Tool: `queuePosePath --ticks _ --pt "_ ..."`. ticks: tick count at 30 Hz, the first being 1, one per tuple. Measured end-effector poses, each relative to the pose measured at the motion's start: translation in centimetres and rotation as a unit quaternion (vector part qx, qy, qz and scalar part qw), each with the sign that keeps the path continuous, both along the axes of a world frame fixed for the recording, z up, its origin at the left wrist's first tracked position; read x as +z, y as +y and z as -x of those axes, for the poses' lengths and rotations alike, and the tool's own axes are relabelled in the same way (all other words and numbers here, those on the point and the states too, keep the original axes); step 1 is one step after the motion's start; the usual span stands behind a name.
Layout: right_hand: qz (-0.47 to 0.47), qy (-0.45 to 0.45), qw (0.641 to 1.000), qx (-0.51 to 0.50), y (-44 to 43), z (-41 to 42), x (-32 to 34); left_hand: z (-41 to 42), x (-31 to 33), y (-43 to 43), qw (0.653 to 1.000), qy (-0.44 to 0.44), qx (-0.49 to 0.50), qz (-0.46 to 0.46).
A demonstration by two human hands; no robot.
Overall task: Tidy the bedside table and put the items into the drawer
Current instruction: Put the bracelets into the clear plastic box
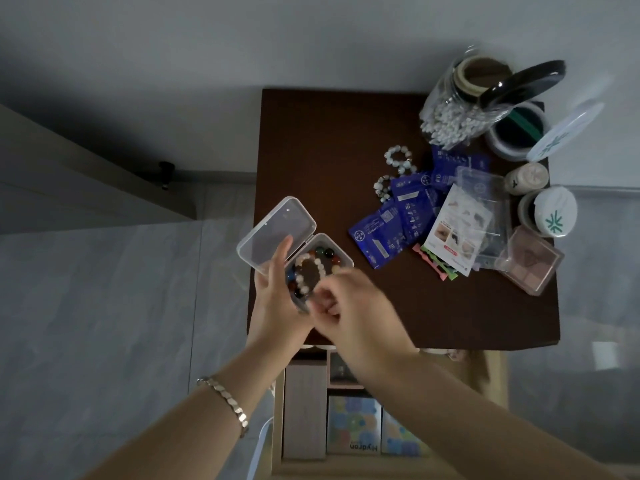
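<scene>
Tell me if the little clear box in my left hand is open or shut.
Open. The clear box has its hinged lid swung back, and beads show inside.

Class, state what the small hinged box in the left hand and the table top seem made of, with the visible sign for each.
Hinged box: probably clear plastic, glossy; its thin lid is see-through and catches light. Table top: dark brown wood or wood-look laminate, matt; no grain can be made out.

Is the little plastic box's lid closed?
No, the lid is swung open beside the box in the left hand, with bracelets showing inside.
</scene>
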State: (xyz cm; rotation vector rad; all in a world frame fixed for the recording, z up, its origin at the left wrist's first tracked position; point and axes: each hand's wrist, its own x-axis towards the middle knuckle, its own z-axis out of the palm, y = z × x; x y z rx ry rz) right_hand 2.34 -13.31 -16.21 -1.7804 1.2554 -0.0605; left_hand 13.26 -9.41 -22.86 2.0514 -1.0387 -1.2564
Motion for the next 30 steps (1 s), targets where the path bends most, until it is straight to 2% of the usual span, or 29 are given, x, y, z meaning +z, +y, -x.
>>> queuePosePath --ticks 2,4,6,8,11,13,18,20,22,24,25,28,30 --pt "0.001 0.024 1.0 0.018 -0.7 -0.5 -0.7 -0.1 0.0 -0.1 1.0 -0.005 0.001 0.0" --pt "0.082 0.043 0.995 -0.041 -2.6 0.0 -1.7 -0.3 -0.1 -0.3 1.0 -0.01 -0.001 0.007" --pt "0.126 0.135 0.979 -0.084 -5.3 1.1 -3.5 -0.5 -0.2 -0.4 1.0 -0.004 0.002 0.014" --pt "0.083 0.242 0.964 -0.077 -7.5 1.9 -5.6 -0.6 -0.4 -0.5 1.0 -0.001 0.002 0.018" --pt "0.042 0.369 0.928 0.002 -6.9 1.8 -8.2 -0.8 -0.7 -0.8 1.0 0.005 0.02 0.021" --pt "0.048 0.37 0.927 0.043 -4.5 1.5 -8.5 -1.1 -0.5 -1.2 0.998 0.0 0.057 0.015" --pt "0.032 0.265 0.953 0.144 -0.5 1.9 -6.8 -2.3 0.1 -2.6 0.993 -0.015 0.12 0.011" --pt "0.041 0.189 0.975 0.11 -1.4 2.4 -6.0 -2.3 0.3 -3.0 0.994 -0.013 0.113 -0.002" --pt "0.086 0.13 0.988 0.008 -3.6 2.6 -5.3 -2.1 0.5 -3.2 0.994 -0.017 0.106 -0.011" --pt "0.116 0.146 0.977 -0.105 -6.6 3.0 -5.5 -1.9 0.6 -3.3 0.995 -0.02 0.101 -0.01" --pt "0.121 0.175 0.968 -0.131 -8.1 3.1 -5.8 -1.9 0.7 -3.3 0.995 -0.02 0.102 -0.009" --pt "0.099 0.286 0.95 -0.073 -11.1 2.9 -7.1 -1.8 0.6 -3.2 0.995 -0.015 0.102 -0.008" --pt "0.085 0.321 0.943 -0.034 -11.9 2.5 -7.5 -1.9 0.4 -3.1 0.995 -0.01 0.102 -0.008"
